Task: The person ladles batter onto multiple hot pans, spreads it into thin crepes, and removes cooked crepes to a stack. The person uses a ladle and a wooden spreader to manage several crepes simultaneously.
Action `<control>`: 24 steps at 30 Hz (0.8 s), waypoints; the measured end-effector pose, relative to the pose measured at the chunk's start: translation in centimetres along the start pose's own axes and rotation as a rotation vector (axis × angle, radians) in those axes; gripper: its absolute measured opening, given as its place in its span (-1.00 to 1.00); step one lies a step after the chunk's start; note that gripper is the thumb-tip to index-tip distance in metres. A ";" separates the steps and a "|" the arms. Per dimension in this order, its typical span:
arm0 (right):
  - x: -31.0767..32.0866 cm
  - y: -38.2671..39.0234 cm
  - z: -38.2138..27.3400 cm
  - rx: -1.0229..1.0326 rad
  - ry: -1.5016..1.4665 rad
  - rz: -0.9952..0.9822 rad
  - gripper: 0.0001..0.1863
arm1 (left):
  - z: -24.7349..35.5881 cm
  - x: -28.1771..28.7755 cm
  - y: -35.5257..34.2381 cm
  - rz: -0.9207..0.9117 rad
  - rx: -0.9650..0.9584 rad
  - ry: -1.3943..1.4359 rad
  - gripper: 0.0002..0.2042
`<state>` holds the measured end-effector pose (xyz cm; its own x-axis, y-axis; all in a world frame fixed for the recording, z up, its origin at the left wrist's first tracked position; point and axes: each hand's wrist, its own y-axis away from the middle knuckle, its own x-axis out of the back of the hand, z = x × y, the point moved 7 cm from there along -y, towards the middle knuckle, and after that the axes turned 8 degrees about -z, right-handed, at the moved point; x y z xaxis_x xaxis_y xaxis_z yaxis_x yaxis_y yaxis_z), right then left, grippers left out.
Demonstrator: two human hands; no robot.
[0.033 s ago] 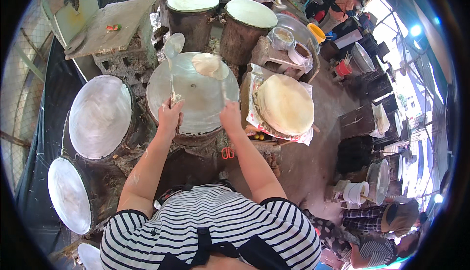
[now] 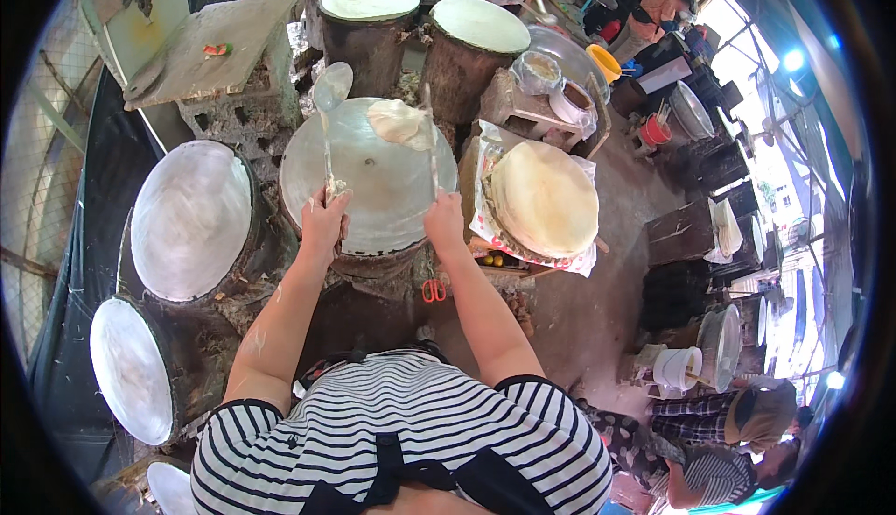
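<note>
In front of me stands a round grey griddle [image 2: 369,207] on a drum-like stove. My left hand [image 2: 324,219] is closed around the handle of a ladle [image 2: 332,87], whose bowl hangs over the griddle's far left edge. Pale batter clings to the handle by my fingers. A thin, flat stick [image 2: 432,146] is gripped in my right hand [image 2: 444,218], pointing away from me. Against its far part rests a soft, pale lump of dough [image 2: 399,122], over the griddle's far right. To the right lies a stack of thin round flatbreads [image 2: 544,199] on printed sheeting.
Two more griddles [image 2: 191,221] [image 2: 131,372] stand at left, beside a concrete-block stand [image 2: 219,53]. Beyond mine are several drum stoves with white-covered tops [image 2: 481,25]. Bowls [image 2: 535,72] sit on a block at far right. Red-handled scissors [image 2: 433,290] hang below. Other people work nearby.
The stick in my right hand has shifted and shows more sharply. The dough lump has moved very slightly right and changed shape. My left hand and the ladle stay put.
</note>
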<state>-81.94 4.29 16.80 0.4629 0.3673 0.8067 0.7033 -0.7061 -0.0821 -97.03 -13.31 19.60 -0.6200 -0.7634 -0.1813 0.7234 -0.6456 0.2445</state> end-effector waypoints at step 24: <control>-3.3 -3.0 -1.0 -0.010 -0.008 -0.013 -0.80 | 0.1 2.6 4.1 0.046 -0.011 0.148 -0.83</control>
<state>-86.16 4.58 14.96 0.4579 0.3814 0.8030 0.7043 -0.7069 -0.0659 -95.74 -17.90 20.26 -0.5350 -0.7863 -0.3090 0.7539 -0.6094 0.2454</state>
